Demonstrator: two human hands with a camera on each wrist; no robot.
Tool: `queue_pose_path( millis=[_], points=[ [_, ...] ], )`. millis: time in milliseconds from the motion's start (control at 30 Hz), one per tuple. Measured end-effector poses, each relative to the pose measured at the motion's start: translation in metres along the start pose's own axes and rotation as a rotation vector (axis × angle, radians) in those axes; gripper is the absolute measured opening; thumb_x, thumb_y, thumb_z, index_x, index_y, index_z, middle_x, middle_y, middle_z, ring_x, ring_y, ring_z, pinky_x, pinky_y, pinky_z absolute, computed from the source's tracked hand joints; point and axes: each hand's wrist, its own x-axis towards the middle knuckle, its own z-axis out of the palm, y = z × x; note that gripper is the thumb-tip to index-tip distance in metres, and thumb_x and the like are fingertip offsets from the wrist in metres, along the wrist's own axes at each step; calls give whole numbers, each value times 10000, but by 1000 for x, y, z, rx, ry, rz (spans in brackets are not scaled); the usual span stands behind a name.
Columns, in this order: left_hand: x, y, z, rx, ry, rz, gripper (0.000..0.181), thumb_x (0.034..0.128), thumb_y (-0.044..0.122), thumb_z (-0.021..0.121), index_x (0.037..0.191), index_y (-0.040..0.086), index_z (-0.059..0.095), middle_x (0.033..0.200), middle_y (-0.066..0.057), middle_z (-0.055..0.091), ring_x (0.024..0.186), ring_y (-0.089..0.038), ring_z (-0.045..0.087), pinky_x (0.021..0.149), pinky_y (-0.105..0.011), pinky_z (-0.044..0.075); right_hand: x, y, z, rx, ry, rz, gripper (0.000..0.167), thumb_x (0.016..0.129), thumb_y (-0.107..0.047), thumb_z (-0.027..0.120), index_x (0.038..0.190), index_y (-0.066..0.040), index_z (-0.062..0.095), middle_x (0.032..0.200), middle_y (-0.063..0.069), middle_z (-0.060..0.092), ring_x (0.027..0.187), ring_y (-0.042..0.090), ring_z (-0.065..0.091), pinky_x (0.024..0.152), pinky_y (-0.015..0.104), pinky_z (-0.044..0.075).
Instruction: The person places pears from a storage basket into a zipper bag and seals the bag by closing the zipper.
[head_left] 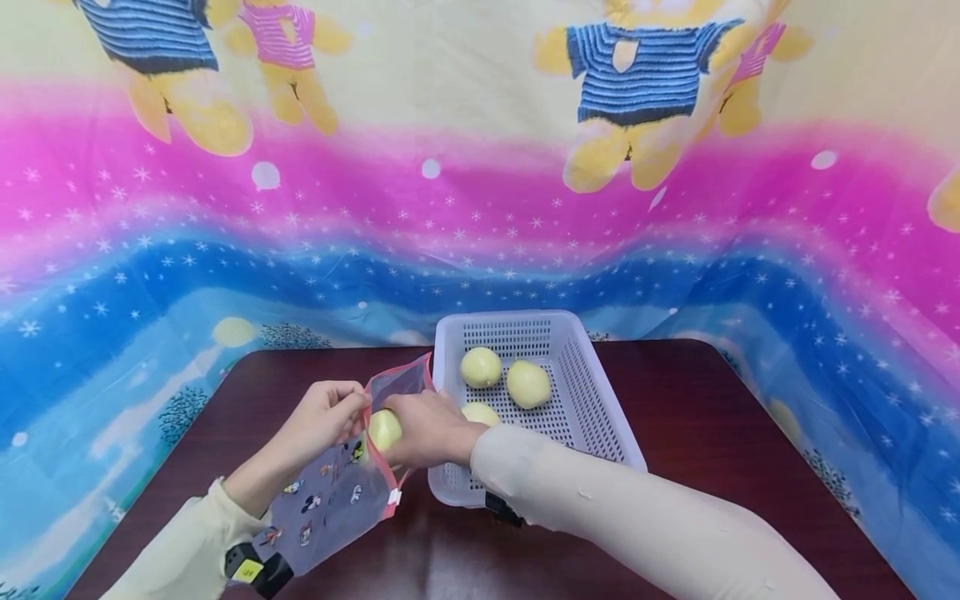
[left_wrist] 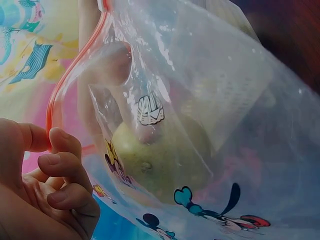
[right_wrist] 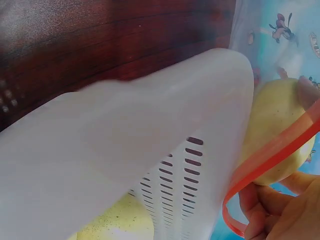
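Observation:
A clear zip bag (head_left: 330, 500) with a red-edged mouth and cartoon prints hangs open at the left of the basket. My left hand (head_left: 326, 412) pinches the red edge between thumb and index finger; the left wrist view shows the other fingers loosely bent. Inside the bag's mouth, my right hand (head_left: 431, 427) grips a pale yellow pear (head_left: 385, 429). Through the plastic that pear (left_wrist: 160, 155) appears partly blurred. The right wrist view shows the fingers (right_wrist: 270, 200) curled against the pear's underside. Three more pears (head_left: 528, 384) lie in the basket, one partly covered by my right forearm.
The white perforated plastic basket (head_left: 592, 379) stands on the dark red-brown table (head_left: 697, 433), right beside the bag. A printed cloth (head_left: 480, 217) with bears and snowflakes hangs behind and around the table. Small black devices (head_left: 258, 571) are strapped at the wrists.

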Motion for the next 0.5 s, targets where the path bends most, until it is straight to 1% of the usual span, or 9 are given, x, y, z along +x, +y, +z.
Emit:
queue_pose_path(
  millis=[133, 300, 500],
  points=[
    [0, 0, 0, -2, 0, 7, 267, 1009, 126, 510, 826, -65, 545, 585, 14, 513, 464, -61, 361, 461, -215, 327, 0, -1, 1, -7, -3, 5, 411, 761, -508, 800, 1020, -221, 662, 774, -125, 616, 696, 64, 548, 699, 286, 385],
    [0, -2, 0, 7, -1, -1, 261, 1012, 123, 498, 786, 1, 544, 579, 21, 507, 465, -61, 375, 463, -213, 341, 1, -1, 2, -3, -14, 4, 400, 762, -513, 794, 1000, -224, 653, 759, -123, 604, 685, 72, 543, 689, 287, 375],
    [1, -3, 0, 7, 5, -4, 264, 1016, 124, 481, 775, 30, 534, 584, 22, 501, 467, -65, 367, 460, -213, 333, 0, -2, 2, 13, -38, 4, 407, 782, -493, 795, 1041, -212, 655, 776, -117, 603, 690, 69, 539, 693, 284, 373]
  ],
)
